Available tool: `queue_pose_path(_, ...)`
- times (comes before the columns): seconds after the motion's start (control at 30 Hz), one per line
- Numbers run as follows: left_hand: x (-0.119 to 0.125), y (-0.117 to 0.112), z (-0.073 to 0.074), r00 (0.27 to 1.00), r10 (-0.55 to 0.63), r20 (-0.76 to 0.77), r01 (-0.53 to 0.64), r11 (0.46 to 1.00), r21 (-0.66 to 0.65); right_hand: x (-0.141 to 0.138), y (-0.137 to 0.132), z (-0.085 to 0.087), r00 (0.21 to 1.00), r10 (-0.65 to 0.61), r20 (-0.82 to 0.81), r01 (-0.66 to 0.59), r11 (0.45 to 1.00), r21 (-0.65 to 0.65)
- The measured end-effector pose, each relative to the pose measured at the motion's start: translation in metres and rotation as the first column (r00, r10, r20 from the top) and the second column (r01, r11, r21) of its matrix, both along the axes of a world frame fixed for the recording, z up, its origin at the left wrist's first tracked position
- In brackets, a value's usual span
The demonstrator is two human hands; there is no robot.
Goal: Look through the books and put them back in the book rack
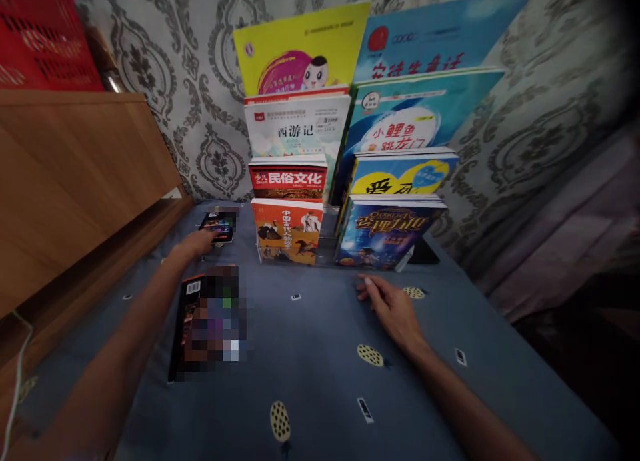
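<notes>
One small, dark rectangular book with a multicoloured cover [223, 226] lies near the far left corner of the blue pineapple-print cloth [310, 354], beneath the fingertips of the nearer left hand [197, 245] (grip and long axis unclear). The right hand [394, 307], loosely curled and empty, rests well apart.

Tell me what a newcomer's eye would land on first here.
First, the yellow book, standing at the back of the left of two rows of colourful books, against the patterned wall. Next, the red basket at the upper left, above the wooden panel. Then the left grip, at a far dark book, with another dark book lying nearer on the blue-grey cloth.
</notes>
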State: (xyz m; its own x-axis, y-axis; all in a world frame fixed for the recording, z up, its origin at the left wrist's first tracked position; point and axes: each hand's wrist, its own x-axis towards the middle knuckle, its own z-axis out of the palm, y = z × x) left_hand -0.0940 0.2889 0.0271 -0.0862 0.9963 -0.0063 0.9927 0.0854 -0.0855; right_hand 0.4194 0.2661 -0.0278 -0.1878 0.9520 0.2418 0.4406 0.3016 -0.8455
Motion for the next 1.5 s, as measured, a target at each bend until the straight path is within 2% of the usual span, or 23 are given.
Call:
queue_pose_path(0.17,0.011,0.006,-0.004,0.992,-0.028,-0.122,0.021,0.998,-0.06,0.0,0.002,-0.003,1.0,0.0,0.01,0.0,1.0,0.0)
queue_pose_path(0.33,0.022,-0.008,0.0,0.982,-0.046,-0.181,0.036,0.998,-0.058,0.0,0.0,0.0,1.0,0.0,0.007,0.0,0.999,0.032)
queue_pose_path(0.63,0.03,-0.068,0.01,0.98,-0.008,-0.196,-0.008,0.997,-0.079,-0.002,-0.001,0.003,1.0,0.01,0.012,-0.011,1.0,0.018)
queue_pose_path(0.73,0.031,-0.09,0.008,0.993,-0.003,-0.116,-0.003,0.999,-0.046,-0.002,0.001,0.002,1.0,0.006,0.028,-0.007,0.999,0.038)
queue_pose_path(0.83,0.04,-0.112,0.0,1.0,0.009,0.021,-0.01,0.999,0.039,-0.003,0.001,0.001,0.999,0.01,0.038,-0.012,0.998,0.055)
queue_pose_path(0.93,0.059,-0.135,-0.011,0.996,0.025,0.081,-0.034,0.992,0.117,-0.004,0.001,0.003,0.998,0.016,0.062,-0.02,0.998,0.064)
queue_pose_path(1.03,0.079,-0.155,-0.021,0.995,0.065,0.076,-0.079,0.978,0.191,-0.006,-0.001,0.006,0.995,0.001,0.101,-0.009,0.997,0.079)
queue_pose_path(1.17,0.098,-0.168,-0.027,0.989,0.129,0.068,-0.143,0.958,0.25,-0.01,-0.005,0.009,0.986,0.012,0.166,-0.027,0.995,0.092)
queue_pose_path(1.23,0.108,-0.17,-0.029,0.99,0.117,0.085,-0.135,0.955,0.264,-0.012,-0.008,0.01,0.978,0.018,0.208,-0.04,0.994,0.102)
queue_pose_path(1.33,0.132,-0.168,-0.033,0.989,0.039,0.142,-0.077,0.958,0.276,-0.016,-0.012,0.009,0.965,0.031,0.261,-0.066,0.99,0.126)
queue_pose_path(1.4,0.158,-0.162,-0.035,0.982,-0.022,0.19,-0.034,0.957,0.287,-0.018,-0.012,0.007,0.967,0.043,0.252,-0.083,0.986,0.147)
queue_pose_path(1.5,0.211,-0.148,-0.036,0.963,-0.116,0.243,0.038,0.952,0.302,-0.02,-0.009,0.001,0.993,0.03,0.114,-0.044,0.991,0.124)
